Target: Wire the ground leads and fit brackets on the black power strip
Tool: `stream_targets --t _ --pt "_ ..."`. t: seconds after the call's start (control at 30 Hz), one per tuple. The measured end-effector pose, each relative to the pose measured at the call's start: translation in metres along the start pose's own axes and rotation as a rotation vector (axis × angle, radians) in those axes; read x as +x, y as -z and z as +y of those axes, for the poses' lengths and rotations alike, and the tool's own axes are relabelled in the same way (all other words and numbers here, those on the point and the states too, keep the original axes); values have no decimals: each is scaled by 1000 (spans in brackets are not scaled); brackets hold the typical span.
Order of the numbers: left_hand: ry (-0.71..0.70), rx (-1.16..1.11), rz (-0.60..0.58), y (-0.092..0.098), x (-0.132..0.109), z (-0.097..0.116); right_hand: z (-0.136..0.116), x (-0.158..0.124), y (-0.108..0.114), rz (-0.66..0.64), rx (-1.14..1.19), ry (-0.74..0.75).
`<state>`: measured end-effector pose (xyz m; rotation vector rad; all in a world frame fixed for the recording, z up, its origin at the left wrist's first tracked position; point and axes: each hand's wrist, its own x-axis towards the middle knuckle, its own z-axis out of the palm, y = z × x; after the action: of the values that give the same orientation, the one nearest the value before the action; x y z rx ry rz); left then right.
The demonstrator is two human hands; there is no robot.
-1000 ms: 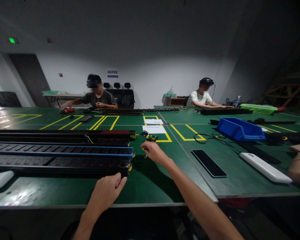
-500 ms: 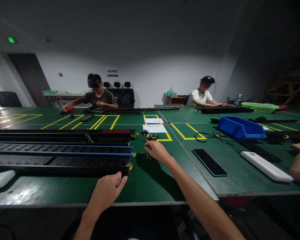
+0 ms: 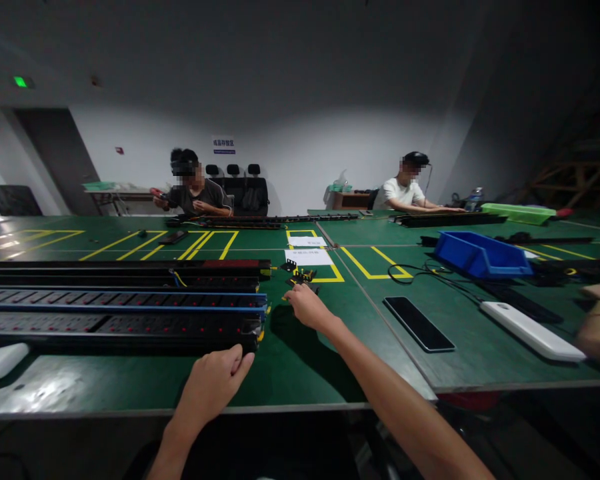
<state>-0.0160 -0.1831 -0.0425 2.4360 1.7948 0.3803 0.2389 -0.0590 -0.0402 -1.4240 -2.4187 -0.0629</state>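
My left hand [image 3: 217,379] rests at the table's front edge, fingers curled in, just below the end of the nearest black power strip [image 3: 180,328]. Whatever it may hold is hidden. My right hand [image 3: 307,305] reaches over the table past the strips' ends, fingers pinched together. A tiny yellowish bit shows at its fingertips, too small to name. Just beyond that hand lie small black slotted brackets [image 3: 304,276] with yellow pieces. Parallel to the nearest strip runs a blue-edged strip [image 3: 130,300], and farther back more black strips [image 3: 105,268].
Right of my arm lie a phone [image 3: 419,324], a white power bank [image 3: 530,331] with a black cable, and a blue bin [image 3: 483,255]. White paper labels [image 3: 309,257] lie beyond the brackets. Two co-workers sit across the table; the left one holds a red tool [image 3: 157,194].
My right hand has shifted slightly left; a small piece seen on the table beneath it no longer shows. My left hand stays put. The left co-worker has raised the red tool off the table.
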Motion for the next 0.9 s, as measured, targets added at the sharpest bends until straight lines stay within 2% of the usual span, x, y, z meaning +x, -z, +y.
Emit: stream_targets --t 0.3,0.4,0.7,0.9 --pt "-9 5 14 -1 -2 -1 0 -1 16 248 167 -105" --pt "-7 2 14 0 -1 -1 -1 -1 18 269 138 -121" --pt "-16 5 23 -1 -1 -1 5 -2 27 272 80 -296" --pt "-10 -4 17 0 -2 0 3 -1 26 284 107 -289"
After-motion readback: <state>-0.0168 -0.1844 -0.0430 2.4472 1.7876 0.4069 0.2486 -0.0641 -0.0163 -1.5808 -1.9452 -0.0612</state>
